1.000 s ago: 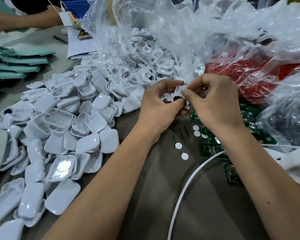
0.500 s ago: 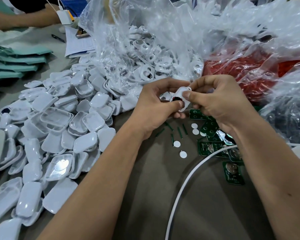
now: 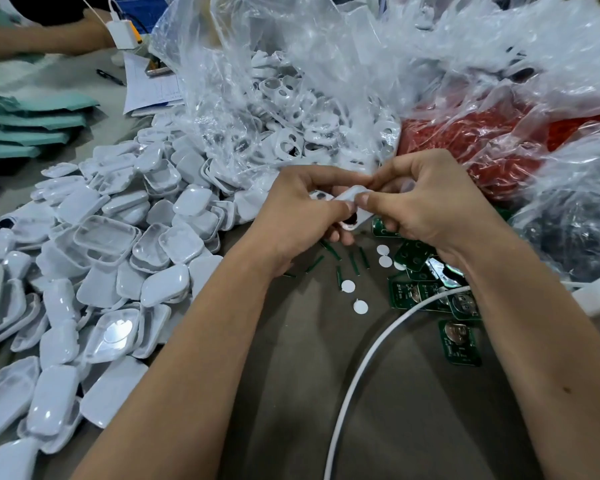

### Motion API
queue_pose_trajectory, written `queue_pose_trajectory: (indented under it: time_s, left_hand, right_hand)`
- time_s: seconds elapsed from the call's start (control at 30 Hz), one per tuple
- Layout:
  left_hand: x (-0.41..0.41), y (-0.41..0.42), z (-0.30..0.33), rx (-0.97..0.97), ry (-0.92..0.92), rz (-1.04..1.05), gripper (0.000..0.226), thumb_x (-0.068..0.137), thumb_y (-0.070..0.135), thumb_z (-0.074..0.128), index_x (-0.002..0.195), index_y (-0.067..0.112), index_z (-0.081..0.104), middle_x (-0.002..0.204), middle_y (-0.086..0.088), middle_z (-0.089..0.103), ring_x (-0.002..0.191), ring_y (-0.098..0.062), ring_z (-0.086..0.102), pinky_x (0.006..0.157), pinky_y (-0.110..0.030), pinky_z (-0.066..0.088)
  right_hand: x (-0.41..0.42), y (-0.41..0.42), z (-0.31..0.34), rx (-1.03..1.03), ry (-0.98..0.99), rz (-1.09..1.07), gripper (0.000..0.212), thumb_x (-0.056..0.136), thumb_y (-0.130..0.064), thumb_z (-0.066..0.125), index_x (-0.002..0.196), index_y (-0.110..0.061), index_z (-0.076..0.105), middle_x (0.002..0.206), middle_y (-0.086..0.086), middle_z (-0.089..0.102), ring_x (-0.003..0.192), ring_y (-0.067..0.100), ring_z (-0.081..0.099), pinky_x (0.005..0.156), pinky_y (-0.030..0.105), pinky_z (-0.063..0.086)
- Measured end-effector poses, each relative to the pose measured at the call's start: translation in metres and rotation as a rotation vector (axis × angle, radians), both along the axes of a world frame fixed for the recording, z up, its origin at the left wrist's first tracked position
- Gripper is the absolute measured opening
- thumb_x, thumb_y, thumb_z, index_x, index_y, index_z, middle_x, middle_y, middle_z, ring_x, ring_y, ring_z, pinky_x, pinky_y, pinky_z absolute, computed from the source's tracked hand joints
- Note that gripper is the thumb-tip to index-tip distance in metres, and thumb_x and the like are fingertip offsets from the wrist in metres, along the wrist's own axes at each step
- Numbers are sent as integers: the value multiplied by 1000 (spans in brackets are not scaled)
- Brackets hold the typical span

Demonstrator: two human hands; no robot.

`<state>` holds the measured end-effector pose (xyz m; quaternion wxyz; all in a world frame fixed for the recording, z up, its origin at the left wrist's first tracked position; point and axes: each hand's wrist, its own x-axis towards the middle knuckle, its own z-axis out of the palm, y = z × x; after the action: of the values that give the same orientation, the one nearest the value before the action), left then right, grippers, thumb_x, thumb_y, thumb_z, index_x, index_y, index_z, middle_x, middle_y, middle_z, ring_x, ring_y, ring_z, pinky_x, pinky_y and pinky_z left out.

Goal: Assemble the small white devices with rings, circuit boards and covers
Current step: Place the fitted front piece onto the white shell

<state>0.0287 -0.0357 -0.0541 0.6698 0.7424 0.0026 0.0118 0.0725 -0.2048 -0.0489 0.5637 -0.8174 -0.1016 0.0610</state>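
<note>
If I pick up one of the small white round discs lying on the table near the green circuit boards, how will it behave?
Each white disc looks flat and very thin, so it is probably light and may slide under a fingertip instead of lifting. Lying flat on the table, it seems unlikely to roll. It may bend easily, but its material cannot be told from this view.

A: What carries it all?
B: A desk (image 3: 291, 393) with a dull grey-brown top, wide and flat, running to every edge of view.
A: Any walls, floor or windows?
B: None show; clutter fills the far side.
A: And the light?
B: Soft and even, from above, throwing faint shadows on the top.
</note>
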Motion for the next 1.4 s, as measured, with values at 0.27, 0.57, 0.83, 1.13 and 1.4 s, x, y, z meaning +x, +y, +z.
queue_pose_trajectory:
  time_s: [0.27,0.57,0.83,1.13,1.4]
  left_hand:
    - [2,0,-4,39,57,105,13,83,-9,76,92,0,71,61,2,66,45,-18,63,51,-23,52]
    - [0,2,-3,367,71,60,9,84,3,79,79,8,72,64,-5,72,47,-18,66,53,-25,52]
    - [-5,2,2,632,-16,152,10,73,20,85,79,22,76,78,7,72,68,-2,67,60,-11,49]
    - [-7,0,2,453,91,132,15,81,-1,77,80,13,71,81,-12,74,48,-15,70,45,-20,51]
    - [-9,-5,0,371,84,207,15,79,-5,76,81,9,71,78,-13,73,47,-17,70,45,-20,52]
  right_hand:
    - [1,-4,-3,-247,-134,-15,12,80,-21,90,80,-20,78,54,-8,68,43,6,61,48,17,44]
    - [-3,-3,1,-493,-176,8,23,72,-30,95,69,-21,75,65,-10,66,56,-1,57,45,4,35]
    - [-5,-1,2,-475,-198,9,25,71,-26,96,75,-22,72,69,-7,69,58,0,60,47,5,37]
    - [-6,-1,3,-484,-224,18,32,71,-28,96,84,-26,67,72,-7,69,58,-11,59,48,4,38]
    - [0,-5,8,-13,-121,-100,26,83,-33,87,93,-21,66,71,-7,57,56,0,49,57,15,44]
